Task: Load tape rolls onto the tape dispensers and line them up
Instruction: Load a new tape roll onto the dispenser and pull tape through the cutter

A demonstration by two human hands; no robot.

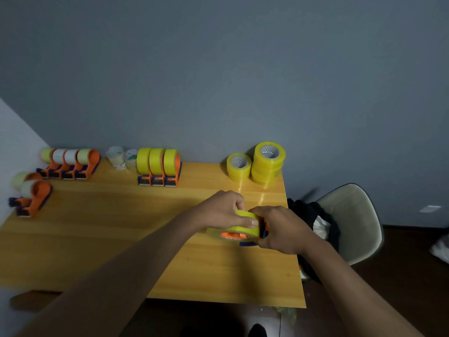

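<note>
A yellow tape roll (244, 229) sits around the orange hub of an orange-and-blue dispenser (264, 230) near the table's right edge. My left hand (223, 210) grips the roll from the left, thumb across its rim. My right hand (281, 231) grips the dispenser body from the right, hiding most of it. At the back stand three loaded dispensers with yellow rolls (159, 167) in a row. Several loaded dispensers with pale rolls (70, 164) line the back left. Spare yellow rolls (257, 162) are stacked at the back right.
Two more loaded dispensers (30, 194) stand at the table's left edge. Empty white tape cores (120, 156) lie against the wall. The wooden table (121, 239) ends just right of my hands, where a beige chair (349, 220) holds dark clothing.
</note>
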